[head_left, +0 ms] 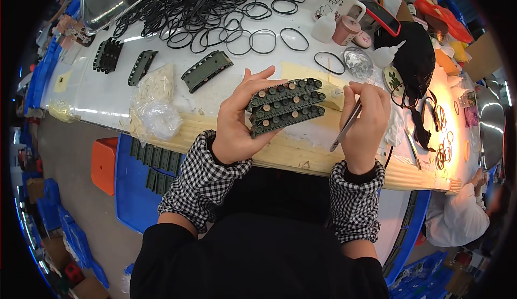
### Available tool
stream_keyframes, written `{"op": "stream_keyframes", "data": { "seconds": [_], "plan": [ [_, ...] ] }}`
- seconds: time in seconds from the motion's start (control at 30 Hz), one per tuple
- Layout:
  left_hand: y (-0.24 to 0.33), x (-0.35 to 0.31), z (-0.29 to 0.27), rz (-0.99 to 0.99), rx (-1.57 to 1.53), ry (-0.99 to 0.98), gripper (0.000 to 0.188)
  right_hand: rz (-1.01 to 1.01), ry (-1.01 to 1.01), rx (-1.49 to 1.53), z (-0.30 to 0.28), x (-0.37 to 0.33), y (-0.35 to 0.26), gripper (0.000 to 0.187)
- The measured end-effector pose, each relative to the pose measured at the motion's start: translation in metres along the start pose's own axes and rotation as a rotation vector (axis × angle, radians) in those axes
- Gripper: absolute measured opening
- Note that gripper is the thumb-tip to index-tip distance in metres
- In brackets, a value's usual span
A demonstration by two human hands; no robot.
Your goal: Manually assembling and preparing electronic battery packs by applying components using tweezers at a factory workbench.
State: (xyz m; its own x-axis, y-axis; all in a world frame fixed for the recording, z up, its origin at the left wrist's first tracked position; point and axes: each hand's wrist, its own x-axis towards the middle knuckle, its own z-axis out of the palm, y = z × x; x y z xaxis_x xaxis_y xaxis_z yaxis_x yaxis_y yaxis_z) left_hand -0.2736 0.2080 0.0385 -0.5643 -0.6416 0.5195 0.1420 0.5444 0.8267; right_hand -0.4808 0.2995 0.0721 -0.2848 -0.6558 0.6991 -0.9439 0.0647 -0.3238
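My left hand (pixel 237 121) is wrapped round a stack of dark green toy tank tracks (pixel 285 105). They are tilted so that rows of small wheels, some tan and some dark green, face up. To the right of them, my right hand (pixel 366 118) pinches metal tweezers (pixel 346 127), whose long shaft slants down to the left. A tiny pale tip (pixel 338 90) shows by the right fingertips; whether it belongs to the tweezers I cannot tell. There is a gap between the right hand and the tracks. More green track pieces (pixel 207 71) lie on the table behind my left hand.
Black rubber bands (pixel 199 8) are heaped at the back. A white mug (pixel 336 0), a pink jar (pixel 346 30) and squeeze bottles (pixel 324 28) stand back right. Plastic bags (pixel 156 102) lie left. A blue bin (pixel 126 191) holds more tracks. Another person (pixel 458 218) sits at right.
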Motion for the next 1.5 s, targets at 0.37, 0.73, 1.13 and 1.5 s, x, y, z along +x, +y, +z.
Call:
{"op": "stream_keyframes", "data": {
  "seconds": [0.37,0.73,1.13,1.5],
  "plan": [
    [0.004,0.002,0.000,0.000,0.017,-0.033,0.056,0.100,-0.009,0.843,0.005,0.009,-0.060,0.004],
    [0.006,0.001,-0.002,0.003,0.041,-0.030,0.058,0.147,-0.019,0.866,0.019,0.009,-0.067,0.004],
    [0.005,0.001,-0.001,-0.006,0.016,-0.023,0.056,0.167,-0.115,0.891,0.008,0.005,-0.061,0.003],
    [0.007,0.002,-0.002,-0.009,0.001,-0.023,0.056,0.069,-0.110,0.831,0.011,0.003,-0.060,0.004]
  ]
}}
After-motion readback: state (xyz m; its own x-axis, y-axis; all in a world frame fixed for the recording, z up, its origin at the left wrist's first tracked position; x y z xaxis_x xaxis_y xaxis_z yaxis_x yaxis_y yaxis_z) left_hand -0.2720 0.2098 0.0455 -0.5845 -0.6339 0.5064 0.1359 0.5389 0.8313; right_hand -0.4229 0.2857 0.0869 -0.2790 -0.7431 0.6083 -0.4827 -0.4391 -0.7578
